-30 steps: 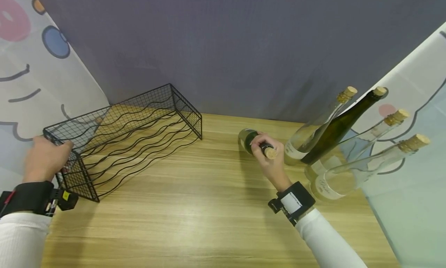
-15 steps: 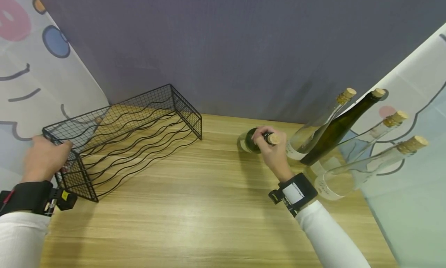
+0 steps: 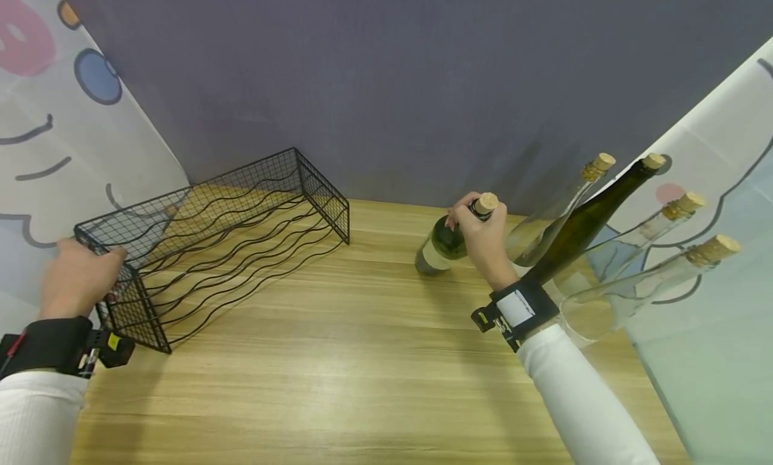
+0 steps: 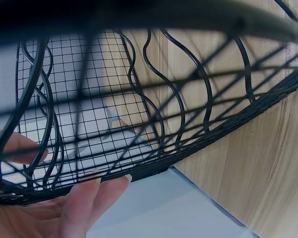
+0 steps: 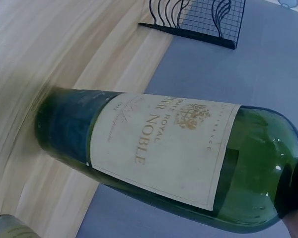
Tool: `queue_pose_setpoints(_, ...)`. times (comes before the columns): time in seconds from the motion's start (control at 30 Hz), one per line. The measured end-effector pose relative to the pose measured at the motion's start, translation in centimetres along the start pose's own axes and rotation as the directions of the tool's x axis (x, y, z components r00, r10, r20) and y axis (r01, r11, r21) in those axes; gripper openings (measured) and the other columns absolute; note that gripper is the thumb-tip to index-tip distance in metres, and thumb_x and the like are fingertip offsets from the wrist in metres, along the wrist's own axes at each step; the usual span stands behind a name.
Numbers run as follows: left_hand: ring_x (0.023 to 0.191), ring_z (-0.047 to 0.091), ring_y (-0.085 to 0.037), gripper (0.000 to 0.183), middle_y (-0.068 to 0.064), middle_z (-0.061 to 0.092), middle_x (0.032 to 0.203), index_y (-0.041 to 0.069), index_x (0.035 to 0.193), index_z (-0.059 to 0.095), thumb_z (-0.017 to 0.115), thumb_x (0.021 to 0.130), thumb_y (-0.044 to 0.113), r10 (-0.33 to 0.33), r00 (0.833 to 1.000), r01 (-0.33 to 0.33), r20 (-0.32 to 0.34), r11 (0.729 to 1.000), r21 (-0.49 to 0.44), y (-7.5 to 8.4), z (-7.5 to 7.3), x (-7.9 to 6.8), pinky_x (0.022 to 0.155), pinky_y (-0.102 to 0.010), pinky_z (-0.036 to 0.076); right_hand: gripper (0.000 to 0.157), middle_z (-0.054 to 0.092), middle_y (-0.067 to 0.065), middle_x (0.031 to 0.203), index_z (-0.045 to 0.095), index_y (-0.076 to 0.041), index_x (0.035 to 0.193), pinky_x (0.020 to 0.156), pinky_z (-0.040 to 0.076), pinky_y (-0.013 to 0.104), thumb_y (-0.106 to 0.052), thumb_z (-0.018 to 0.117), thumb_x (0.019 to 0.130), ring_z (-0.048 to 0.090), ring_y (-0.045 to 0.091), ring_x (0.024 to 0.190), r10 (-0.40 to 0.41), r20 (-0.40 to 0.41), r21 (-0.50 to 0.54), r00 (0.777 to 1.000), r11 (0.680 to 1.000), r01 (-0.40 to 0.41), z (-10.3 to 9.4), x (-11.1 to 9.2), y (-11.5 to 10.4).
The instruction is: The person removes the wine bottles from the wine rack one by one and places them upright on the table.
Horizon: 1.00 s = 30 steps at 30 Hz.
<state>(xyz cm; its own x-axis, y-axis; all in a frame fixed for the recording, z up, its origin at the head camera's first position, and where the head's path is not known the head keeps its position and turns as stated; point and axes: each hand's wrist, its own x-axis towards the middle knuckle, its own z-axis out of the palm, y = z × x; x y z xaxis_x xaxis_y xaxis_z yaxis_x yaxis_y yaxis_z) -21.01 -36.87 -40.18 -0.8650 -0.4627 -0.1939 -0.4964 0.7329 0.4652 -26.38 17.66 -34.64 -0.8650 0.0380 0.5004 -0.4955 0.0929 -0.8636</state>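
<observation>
A green wine bottle (image 3: 439,253) with a cream label and corked top is in my right hand (image 3: 485,240), whose fingers grip it by the neck. In the right wrist view the bottle (image 5: 164,148) spans the picture, its base close over the wooden table, its neck mostly out of frame. My left hand (image 3: 80,277) holds the near left end of a black wire wine rack (image 3: 241,176) with wavy rails. Seen from the left wrist, the left hand's fingers (image 4: 107,193) curl at the mesh side, thumb on the other side. No bottle lies in the rack.
Several corked bottles stand at the right: a slim dark green bottle (image 3: 594,217) among clear bottles, one a clear bottle (image 3: 640,294) nearest me. A grey wall (image 3: 392,96) backs the wooden table (image 3: 314,378), with printed white panels at both sides.
My right hand has moved up and slightly right in the head view, carrying the green bottle's neck with it; more of the bottle's body and label shows. My left hand and the rack stay put.
</observation>
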Motion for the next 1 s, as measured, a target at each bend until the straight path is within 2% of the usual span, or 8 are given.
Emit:
queue_pose_setpoints(0.27, 0.076, 0.055, -0.049, 0.082, -0.034, 0.050, 0.083, -0.029, 0.140, 0.003, 0.034, 0.100, 0.036, 0.001, 1.000, -0.001, 0.005, 1.000, -0.008, 0.0, 0.0, 0.0, 0.061, -0.050, 0.043, 0.026, 0.057, 0.002, 0.058, 0.054, 0.000, 0.064, 0.068, 0.053, 0.034, -0.005, 0.051, 0.090, 0.057, 0.018, 0.055, 0.163, -0.064, 0.004, 0.985, 0.987, -0.163, -0.6, 0.9, -0.4)
queue_pose_setpoints(0.5, 0.065, 0.057, -0.039, 0.081, -0.024, 0.053, 0.068, -0.029, 0.140, 0.004, 0.034, 0.101, 0.035, -0.001, 1.000, 0.001, 0.009, 1.000, -0.011, 0.2, -0.1, -0.1, 0.056, -0.044, 0.042, 0.030, 0.057, 0.002, 0.056, 0.051, -0.001, 0.061, 0.065, 0.053, 0.034, -0.007, 0.049, 0.091, 0.055, 0.021, 0.054, 0.155, -0.051, -0.018, 0.987, 0.987, -0.157, -1.0, 1.2, -0.6)
queue_pose_setpoints(0.83, 0.056, 0.057, -0.032, 0.081, -0.013, 0.055, 0.057, -0.027, 0.141, 0.002, 0.032, 0.101, 0.036, -0.001, 1.000, 0.002, 0.018, 1.000, -0.019, 0.1, 0.0, 0.1, 0.050, -0.037, 0.039, 0.028, 0.058, -0.001, 0.056, 0.053, -0.006, 0.063, 0.064, 0.054, 0.032, -0.009, 0.051, 0.091, 0.057, 0.016, 0.055, 0.236, 0.007, -0.039, 0.972, 0.971, -0.235, -1.1, 0.8, -1.1)
queue_pose_setpoints(1.0, 0.062, 0.058, -0.036, 0.081, -0.017, 0.054, 0.061, -0.027, 0.141, 0.002, 0.033, 0.101, 0.036, -0.009, 1.000, 0.009, 0.017, 1.000, -0.011, 0.2, 0.0, 0.1, 0.055, -0.042, 0.042, 0.027, 0.059, -0.001, 0.059, 0.053, -0.005, 0.065, 0.068, 0.053, 0.032, -0.009, 0.050, 0.091, 0.059, 0.018, 0.058, 0.220, 0.022, -0.067, 0.975, 0.974, -0.218, -1.2, 0.7, -1.1)
